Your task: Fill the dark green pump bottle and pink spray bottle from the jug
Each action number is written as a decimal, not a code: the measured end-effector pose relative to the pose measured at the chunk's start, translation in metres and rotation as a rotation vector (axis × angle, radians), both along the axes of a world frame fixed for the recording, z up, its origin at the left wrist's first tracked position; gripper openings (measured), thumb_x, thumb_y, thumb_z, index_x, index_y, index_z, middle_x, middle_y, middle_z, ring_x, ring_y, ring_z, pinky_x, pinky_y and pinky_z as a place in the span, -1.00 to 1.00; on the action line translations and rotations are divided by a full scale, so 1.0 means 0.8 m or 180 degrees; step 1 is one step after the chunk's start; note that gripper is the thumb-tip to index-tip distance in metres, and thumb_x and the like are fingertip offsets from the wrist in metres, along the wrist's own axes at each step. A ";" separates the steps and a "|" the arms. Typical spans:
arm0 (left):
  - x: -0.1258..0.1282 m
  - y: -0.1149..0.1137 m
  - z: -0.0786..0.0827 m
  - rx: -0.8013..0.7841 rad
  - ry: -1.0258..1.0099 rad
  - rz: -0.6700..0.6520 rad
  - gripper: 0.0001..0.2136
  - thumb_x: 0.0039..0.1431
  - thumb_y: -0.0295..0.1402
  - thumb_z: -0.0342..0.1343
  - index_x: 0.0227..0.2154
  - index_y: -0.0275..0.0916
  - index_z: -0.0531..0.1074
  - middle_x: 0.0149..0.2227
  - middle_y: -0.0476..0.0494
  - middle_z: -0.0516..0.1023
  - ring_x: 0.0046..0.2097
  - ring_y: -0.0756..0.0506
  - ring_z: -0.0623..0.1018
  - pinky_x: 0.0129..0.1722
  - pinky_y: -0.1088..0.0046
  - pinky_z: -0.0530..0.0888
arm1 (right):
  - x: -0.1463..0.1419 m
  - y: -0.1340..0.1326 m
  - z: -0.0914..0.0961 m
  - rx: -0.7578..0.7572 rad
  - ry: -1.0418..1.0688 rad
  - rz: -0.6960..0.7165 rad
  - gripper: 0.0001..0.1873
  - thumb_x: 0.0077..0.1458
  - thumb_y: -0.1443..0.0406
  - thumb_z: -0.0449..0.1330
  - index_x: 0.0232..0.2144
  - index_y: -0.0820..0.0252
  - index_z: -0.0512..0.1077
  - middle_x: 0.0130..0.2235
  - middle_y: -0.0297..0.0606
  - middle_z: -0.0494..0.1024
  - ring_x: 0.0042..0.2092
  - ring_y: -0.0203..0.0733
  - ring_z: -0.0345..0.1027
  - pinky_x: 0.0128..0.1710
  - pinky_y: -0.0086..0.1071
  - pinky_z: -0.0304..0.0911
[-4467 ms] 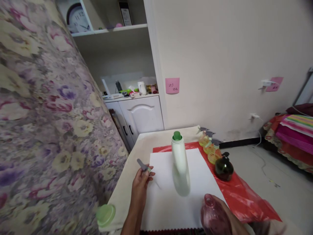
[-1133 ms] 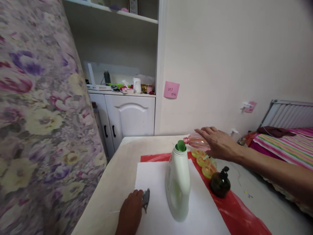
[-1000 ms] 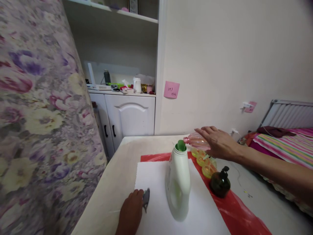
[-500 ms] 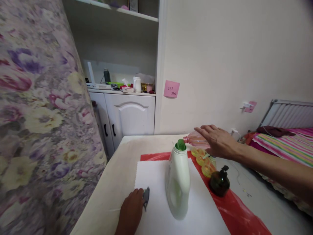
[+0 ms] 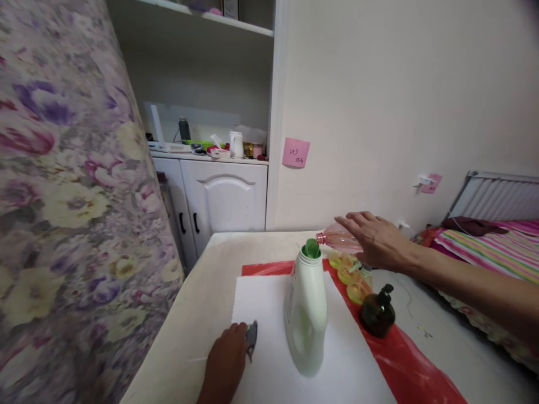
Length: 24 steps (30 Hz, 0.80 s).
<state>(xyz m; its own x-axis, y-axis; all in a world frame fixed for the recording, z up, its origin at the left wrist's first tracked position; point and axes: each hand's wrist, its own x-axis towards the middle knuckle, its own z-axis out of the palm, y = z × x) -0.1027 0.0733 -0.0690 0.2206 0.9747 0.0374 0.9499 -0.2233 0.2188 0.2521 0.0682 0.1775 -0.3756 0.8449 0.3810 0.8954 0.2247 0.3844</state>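
A home is shown here, a lived-in bedroom: a bed (image 5: 497, 247) is seen covered in striped blankets beside a radiator (image 5: 499, 193), a white cupboard (image 5: 223, 196) is topped with household clutter, and floral fabric (image 5: 63, 196) is hung on the left.

Bottle (image 5: 339, 240) in my right hand (image 5: 374, 241): clear pink. Nozzle (image 5: 251, 338) in my left hand (image 5: 225, 365): grey. Jug (image 5: 306, 314), centre: white, green spout (image 5: 312, 248). Paper (image 5: 265, 303) beneath: white; plastic sheet (image 5: 404, 365): red. Small bottles (image 5: 351, 278), right: yellow. Pump bottle (image 5: 378, 315): dark. Curtain (image 5: 63, 196), left: purple floral.
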 end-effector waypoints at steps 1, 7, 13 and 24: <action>0.000 0.000 0.000 0.0003 -0.0008 -0.0013 -0.69 0.21 -0.44 -0.13 -0.08 -0.20 0.44 -0.07 -0.17 0.54 -0.02 -0.18 0.48 -0.04 0.36 0.33 | 0.000 0.000 0.000 -0.0001 -0.0011 -0.0006 -0.12 -0.22 0.41 0.17 0.22 0.10 0.06 0.12 -0.08 0.36 0.09 0.11 0.22 -0.09 -0.14 0.27; 0.000 -0.001 0.002 0.0014 0.0067 -0.0013 -0.69 0.21 -0.44 -0.13 -0.08 -0.24 0.45 -0.06 -0.20 0.54 -0.02 -0.19 0.49 -0.06 0.35 0.35 | 0.000 0.000 0.002 -0.0002 -0.0025 0.0015 -0.12 -0.20 0.40 0.18 0.22 0.10 0.05 0.12 -0.07 0.35 0.08 0.13 0.23 -0.10 -0.13 0.27; 0.001 -0.002 0.005 -0.0095 0.0162 0.0043 -0.66 0.21 -0.42 -0.13 -0.01 -0.21 0.42 0.01 -0.18 0.51 0.03 -0.17 0.46 0.00 0.37 0.33 | 0.003 0.000 0.006 0.0014 -0.0035 0.0007 -0.08 -0.21 0.39 0.21 0.23 0.02 0.01 0.12 -0.11 0.36 0.10 0.14 0.21 -0.10 -0.13 0.26; -0.001 -0.002 0.007 -0.0121 0.0137 -0.0014 -0.63 0.22 -0.44 -0.15 0.02 -0.29 0.41 0.02 -0.23 0.50 0.03 -0.20 0.46 -0.01 0.33 0.35 | 0.000 -0.005 0.013 0.0002 -0.0129 -0.0056 -0.12 -0.19 0.39 0.20 0.22 0.05 0.03 0.12 -0.08 0.36 0.10 0.15 0.21 -0.08 -0.11 0.27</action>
